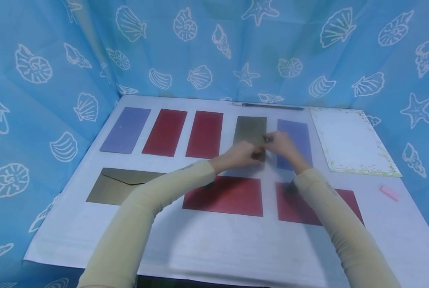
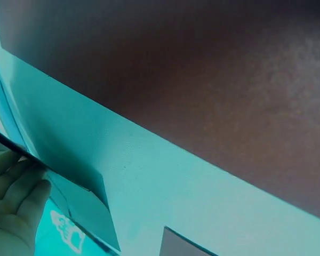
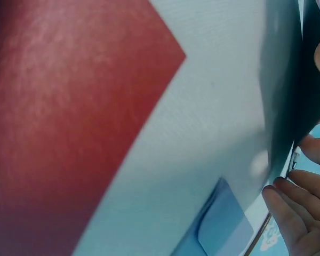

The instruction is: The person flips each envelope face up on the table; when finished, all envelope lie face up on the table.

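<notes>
In the head view a gold-brown envelope (image 1: pixel 250 128) stands lengthwise in the back row, with both hands at its near half. My left hand (image 1: pixel 241 154) grips it at the lower left, and the left wrist view has its dark edge (image 2: pixel 21 152) between thumb and fingers. On the right side my right hand (image 1: pixel 281 144) pinches the same envelope. Its dark face (image 3: pixel 312 96) rises off the white tabletop in the right wrist view, thumb on one side, fingers behind. A purple envelope (image 1: pixel 295 138) lies partly beneath the right hand and wrist.
Two red envelopes (image 1: pixel 204 134) (image 1: pixel 165 132) and a purple one (image 1: pixel 126 130) lie left in the back row. In front are a gold-brown envelope (image 1: pixel 110 188) and two red ones (image 1: pixel 232 196) (image 1: pixel 347 200), partly under the sleeves. Bordered paper (image 1: pixel 355 140), pink eraser (image 1: pixel 389 193) and pen (image 1: pixel 272 106) lie around.
</notes>
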`<state>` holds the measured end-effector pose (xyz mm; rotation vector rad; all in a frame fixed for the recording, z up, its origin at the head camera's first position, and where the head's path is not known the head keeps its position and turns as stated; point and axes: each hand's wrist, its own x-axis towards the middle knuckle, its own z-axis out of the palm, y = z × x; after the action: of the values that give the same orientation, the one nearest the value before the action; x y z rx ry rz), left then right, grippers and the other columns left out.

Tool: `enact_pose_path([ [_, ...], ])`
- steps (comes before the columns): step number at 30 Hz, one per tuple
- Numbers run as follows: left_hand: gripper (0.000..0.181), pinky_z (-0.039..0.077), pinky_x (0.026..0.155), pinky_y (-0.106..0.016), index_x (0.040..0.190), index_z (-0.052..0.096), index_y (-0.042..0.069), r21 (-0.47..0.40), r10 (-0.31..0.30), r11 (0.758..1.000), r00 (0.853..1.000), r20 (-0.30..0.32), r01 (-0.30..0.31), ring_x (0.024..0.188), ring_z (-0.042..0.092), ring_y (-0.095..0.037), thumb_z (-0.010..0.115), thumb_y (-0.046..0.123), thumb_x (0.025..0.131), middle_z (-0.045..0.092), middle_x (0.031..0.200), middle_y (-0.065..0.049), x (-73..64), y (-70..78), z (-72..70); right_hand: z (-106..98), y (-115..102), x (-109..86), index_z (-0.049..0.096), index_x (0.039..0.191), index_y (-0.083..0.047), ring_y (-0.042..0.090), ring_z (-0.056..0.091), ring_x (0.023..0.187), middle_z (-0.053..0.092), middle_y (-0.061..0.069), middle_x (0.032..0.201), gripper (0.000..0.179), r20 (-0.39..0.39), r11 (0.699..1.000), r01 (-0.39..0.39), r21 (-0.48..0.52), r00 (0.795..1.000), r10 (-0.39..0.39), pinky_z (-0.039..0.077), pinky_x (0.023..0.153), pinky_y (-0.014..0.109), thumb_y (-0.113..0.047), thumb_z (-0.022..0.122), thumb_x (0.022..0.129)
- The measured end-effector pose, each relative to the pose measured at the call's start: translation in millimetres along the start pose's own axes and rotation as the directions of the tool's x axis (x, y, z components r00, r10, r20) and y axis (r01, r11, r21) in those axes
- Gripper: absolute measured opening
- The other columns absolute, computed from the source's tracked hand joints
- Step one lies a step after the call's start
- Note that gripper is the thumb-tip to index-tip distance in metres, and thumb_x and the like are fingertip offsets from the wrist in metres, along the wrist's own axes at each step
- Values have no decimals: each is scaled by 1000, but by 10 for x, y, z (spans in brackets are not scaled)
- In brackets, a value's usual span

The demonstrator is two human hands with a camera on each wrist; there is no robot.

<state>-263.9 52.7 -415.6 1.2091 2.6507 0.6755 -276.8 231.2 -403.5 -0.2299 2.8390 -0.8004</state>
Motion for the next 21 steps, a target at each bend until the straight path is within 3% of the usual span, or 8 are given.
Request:
enact_pose_path([
  [5, 28, 48, 70, -16, 109, 71, 10, 58, 4, 998, 1000, 11, -4, 75, 60, -6, 74, 27, 87, 69, 87, 2, 53, -2, 57, 36, 25, 6, 53, 130, 10, 42, 58, 106, 55, 31, 126, 50, 10, 999, 32, -43, 999, -32, 46, 92, 50, -16, 66, 88],
  [11, 26, 47, 62, -15, 105, 71, 9, 122, 17, 992, 1000, 24, -20, 68, 58, -6, 73, 28, 87, 66, 78, 2, 36, 8, 132, 58, 46, -10, 52, 132, 8, 39, 59, 103, 55, 29, 128, 50, 27, 997, 25, -66, 999, -23, 48, 89, 49, -13, 67, 88],
  [16, 26, 47, 68, -15, 109, 69, 10, 27, 52, 998, 999, -5, -52, 74, 60, -5, 71, 26, 89, 67, 84, 3, -56, 15, 78, 58, 86, -46, 52, 132, 6, 38, 61, 100, 57, 28, 125, 49, 26, 996, 62, -62, 998, -61, 49, 86, 49, -14, 65, 90],
  [21, 41, 48, 78, -21, 125, 64, 12, -133, 89, 987, 996, -30, -92, 90, 60, -6, 73, 26, 88, 68, 104, 1, -237, -76, -79, 4, 123, -185, 52, 133, 4, 42, 56, 112, 57, 26, 127, 45, 34, 984, 178, -10, 984, -177, 46, 93, 54, -14, 63, 93],
])
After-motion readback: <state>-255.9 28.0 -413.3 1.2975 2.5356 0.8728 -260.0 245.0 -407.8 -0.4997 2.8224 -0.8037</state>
